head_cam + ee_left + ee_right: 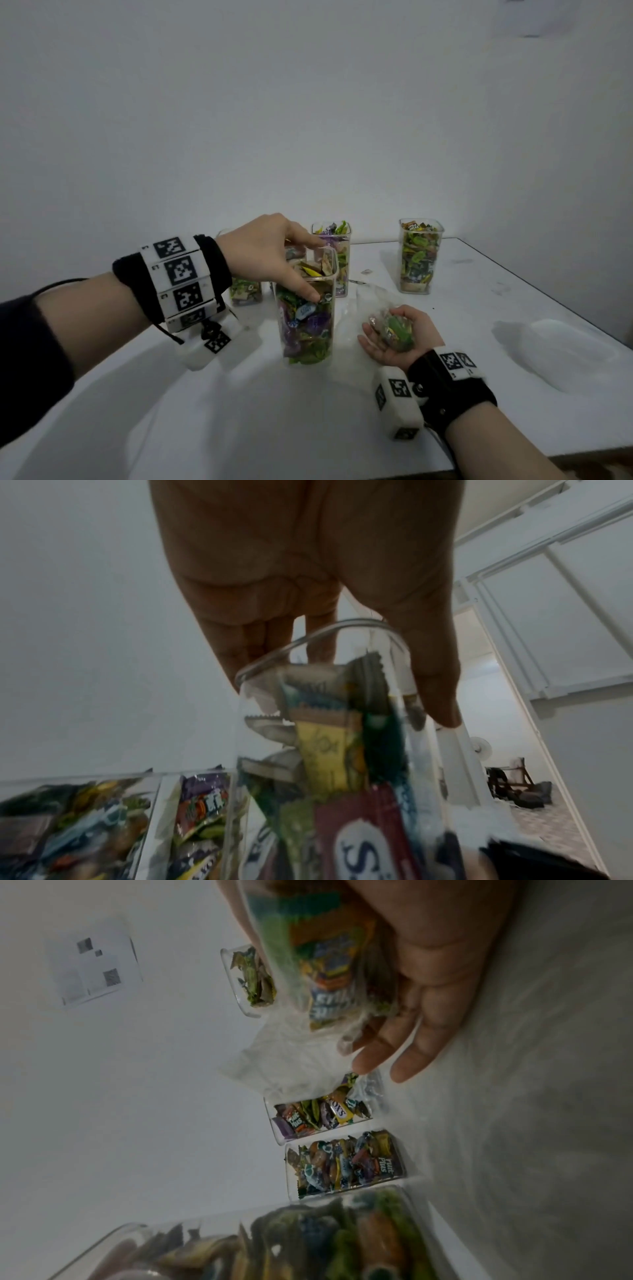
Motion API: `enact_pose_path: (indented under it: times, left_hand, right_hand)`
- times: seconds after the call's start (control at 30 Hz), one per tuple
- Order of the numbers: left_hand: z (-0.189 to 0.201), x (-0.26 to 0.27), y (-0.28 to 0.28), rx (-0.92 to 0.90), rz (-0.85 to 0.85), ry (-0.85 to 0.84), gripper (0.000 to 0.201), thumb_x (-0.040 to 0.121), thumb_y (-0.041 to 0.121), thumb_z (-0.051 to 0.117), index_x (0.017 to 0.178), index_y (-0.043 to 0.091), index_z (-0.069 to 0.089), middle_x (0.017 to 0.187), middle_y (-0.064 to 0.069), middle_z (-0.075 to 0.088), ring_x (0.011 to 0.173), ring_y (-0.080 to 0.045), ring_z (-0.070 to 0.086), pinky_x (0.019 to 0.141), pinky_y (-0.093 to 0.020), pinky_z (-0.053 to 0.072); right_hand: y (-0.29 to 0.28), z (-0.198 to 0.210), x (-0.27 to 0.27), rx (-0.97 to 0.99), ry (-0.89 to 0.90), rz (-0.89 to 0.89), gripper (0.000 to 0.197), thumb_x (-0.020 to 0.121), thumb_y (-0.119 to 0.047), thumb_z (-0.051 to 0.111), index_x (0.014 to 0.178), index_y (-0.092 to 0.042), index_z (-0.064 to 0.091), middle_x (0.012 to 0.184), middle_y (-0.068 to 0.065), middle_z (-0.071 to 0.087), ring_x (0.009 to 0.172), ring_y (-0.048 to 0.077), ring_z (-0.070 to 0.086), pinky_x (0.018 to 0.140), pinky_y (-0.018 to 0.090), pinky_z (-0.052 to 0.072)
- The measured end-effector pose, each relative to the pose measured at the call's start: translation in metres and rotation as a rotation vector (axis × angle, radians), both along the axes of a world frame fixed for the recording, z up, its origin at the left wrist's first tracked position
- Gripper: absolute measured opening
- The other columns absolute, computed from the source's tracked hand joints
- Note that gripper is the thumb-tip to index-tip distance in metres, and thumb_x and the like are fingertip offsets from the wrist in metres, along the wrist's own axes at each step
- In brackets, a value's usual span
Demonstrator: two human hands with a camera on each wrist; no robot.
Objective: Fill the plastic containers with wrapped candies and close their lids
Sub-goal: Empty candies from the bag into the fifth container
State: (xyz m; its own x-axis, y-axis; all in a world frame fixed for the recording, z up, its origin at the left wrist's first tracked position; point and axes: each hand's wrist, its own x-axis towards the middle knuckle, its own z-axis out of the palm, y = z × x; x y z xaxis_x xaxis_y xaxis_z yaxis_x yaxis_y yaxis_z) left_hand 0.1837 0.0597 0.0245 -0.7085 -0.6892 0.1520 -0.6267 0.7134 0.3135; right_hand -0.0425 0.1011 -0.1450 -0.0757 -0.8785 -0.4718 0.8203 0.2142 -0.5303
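A tall clear container (306, 329), nearly full of wrapped candies, stands open at the table's middle. My left hand (308, 270) holds it at the rim (342, 623): the thumb (441, 696) lies on the near wall and the fingers reach over the far side. To its right my right hand (394, 325) lies palm up near the table and cups a clear plastic bag of candies (397, 330), with the fingers curled round it. The bag (325, 961) is blurred in the right wrist view. No lid shows on any container.
Three more open containers of candies stand behind: one (330, 257) just beyond the held one, one (419, 255) at the back right, and a low one (245, 291) behind my left wrist. Crumpled white plastic (555, 349) lies at the right, near the table edge (548, 294).
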Motion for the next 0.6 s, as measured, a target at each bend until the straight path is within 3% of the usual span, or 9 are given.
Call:
enact_pose_path:
  times: [0.1, 0.13, 0.2, 0.33, 0.47, 0.6]
  left_hand:
    - [-0.014, -0.001, 0.001, 0.007, -0.025, -0.056, 0.087, 0.048, 0.057, 0.085, 0.128, 0.032, 0.058, 0.125, 0.023, 0.054, 0.111, 0.006, 0.048, 0.086, -0.002, 0.034]
    - [-0.019, -0.002, 0.002, 0.019, -0.042, -0.074, 0.087, 0.05, 0.055, 0.086, 0.129, 0.031, 0.057, 0.126, 0.022, 0.054, 0.109, 0.008, 0.047, 0.085, -0.002, 0.033]
    - [-0.026, -0.005, 0.003, 0.041, -0.07, -0.091, 0.087, 0.053, 0.053, 0.086, 0.13, 0.028, 0.056, 0.132, 0.017, 0.054, 0.108, 0.007, 0.047, 0.088, -0.009, 0.036]
    - [-0.029, -0.007, 0.004, 0.039, -0.074, -0.115, 0.09, 0.054, 0.054, 0.085, 0.134, 0.029, 0.052, 0.134, 0.016, 0.052, 0.106, 0.006, 0.047, 0.086, -0.011, 0.037]
    - [-0.028, -0.003, 0.004, 0.063, -0.05, -0.15, 0.092, 0.055, 0.055, 0.084, 0.137, 0.033, 0.047, 0.13, 0.017, 0.051, 0.116, -0.003, 0.049, 0.098, -0.022, 0.041]
    - [-0.03, 0.005, 0.005, 0.088, -0.068, -0.144, 0.095, 0.051, 0.063, 0.081, 0.136, 0.037, 0.046, 0.133, 0.019, 0.046, 0.125, -0.003, 0.043, 0.102, -0.019, 0.035]
  right_hand:
    - [-0.001, 0.0, 0.0, -0.002, 0.015, 0.002, 0.015, 0.077, -0.016, 0.054, 0.077, -0.002, 0.058, 0.067, 0.016, 0.064, 0.081, 0.03, 0.059, 0.084, 0.047, 0.048]
    - [-0.001, 0.0, 0.0, -0.002, 0.018, 0.004, 0.014, 0.078, -0.017, 0.053, 0.078, -0.003, 0.057, 0.067, 0.016, 0.064, 0.081, 0.03, 0.059, 0.083, 0.047, 0.048]
    - [-0.001, 0.0, -0.001, -0.001, 0.018, 0.009, 0.015, 0.078, -0.017, 0.053, 0.079, -0.002, 0.057, 0.067, 0.017, 0.064, 0.082, 0.03, 0.06, 0.082, 0.048, 0.048]
    - [-0.001, -0.002, -0.001, -0.002, 0.012, 0.013, 0.017, 0.077, -0.017, 0.054, 0.082, -0.001, 0.058, 0.069, 0.017, 0.065, 0.083, 0.03, 0.06, 0.079, 0.048, 0.049]
    - [-0.002, -0.002, -0.001, -0.005, -0.004, 0.008, 0.017, 0.077, -0.017, 0.054, 0.083, -0.002, 0.057, 0.071, 0.017, 0.064, 0.082, 0.03, 0.06, 0.079, 0.048, 0.049]
    - [-0.002, -0.002, -0.001, -0.006, -0.021, 0.001, 0.017, 0.079, -0.017, 0.054, 0.085, -0.002, 0.057, 0.077, 0.017, 0.063, 0.083, 0.03, 0.06, 0.078, 0.047, 0.049]
